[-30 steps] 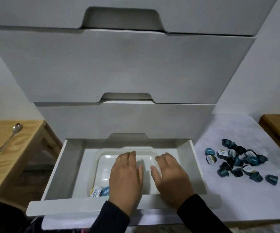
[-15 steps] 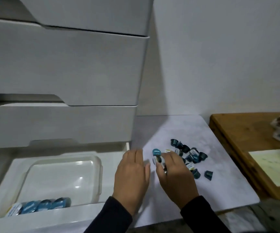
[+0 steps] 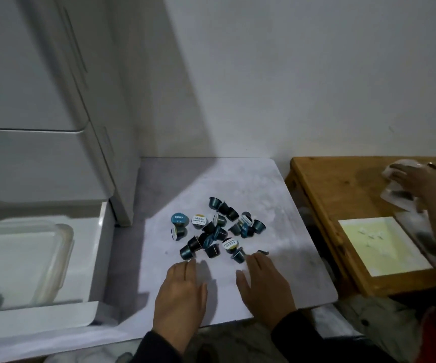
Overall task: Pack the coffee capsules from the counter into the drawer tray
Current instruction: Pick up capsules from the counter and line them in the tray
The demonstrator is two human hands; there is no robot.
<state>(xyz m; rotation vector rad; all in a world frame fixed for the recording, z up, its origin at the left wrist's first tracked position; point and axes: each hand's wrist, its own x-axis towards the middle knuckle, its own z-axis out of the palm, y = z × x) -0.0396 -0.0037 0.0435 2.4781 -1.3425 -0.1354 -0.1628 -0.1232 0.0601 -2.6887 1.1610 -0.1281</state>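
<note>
Teal capsules (image 3: 213, 230) lie at twelve o'clock of our left hand (image 3: 183, 289) and right hand (image 3: 264, 284), both flat-fingered, empty; next we judge a pinch, then tray (image 3: 62, 258) at nine.

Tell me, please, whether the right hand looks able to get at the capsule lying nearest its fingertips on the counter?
Probably yes. The right hand lies flat and open on the counter, holding nothing, fingertips almost touching the nearest capsule. Nothing stands between them, and the left hand rests clear to the side.

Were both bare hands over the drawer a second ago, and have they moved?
Yes. Both hands, left and right, have moved rightward from the clear plastic tray in the white drawer to the dark blue coffee capsules on the pale counter.
</note>
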